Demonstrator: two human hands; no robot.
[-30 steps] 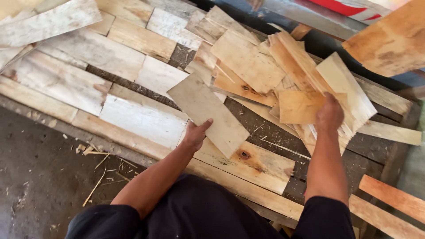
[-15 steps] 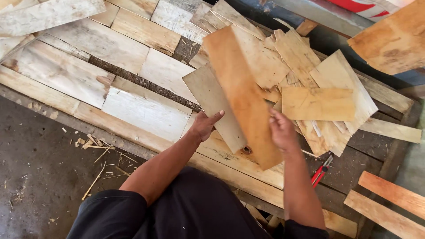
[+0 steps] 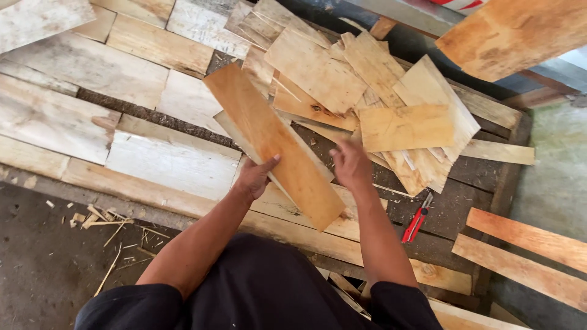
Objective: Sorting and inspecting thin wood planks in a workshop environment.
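Note:
My left hand (image 3: 252, 178) grips the near edge of a long orange-brown veneer sheet (image 3: 272, 142), thumb on top. The sheet lies slanted over a paler sheet (image 3: 227, 124), of which only a thin edge shows. My right hand (image 3: 350, 165) hovers just right of these sheets with nothing in it, its fingers pointing toward a loose pile of thin veneer sheets (image 3: 361, 85). Everything rests on a platform of rough pale boards (image 3: 171, 162).
A red utility knife (image 3: 417, 219) lies on the dark boards right of my right arm. Two orange planks (image 3: 520, 247) lean at the lower right. A large brown sheet (image 3: 520, 30) sits at the top right. Splinters litter the grey floor (image 3: 55, 256) at left.
My right hand lifted an orange-brown sheet from the pile, laid it over the pale sheet in my left hand, and let go. My left hand now holds both.

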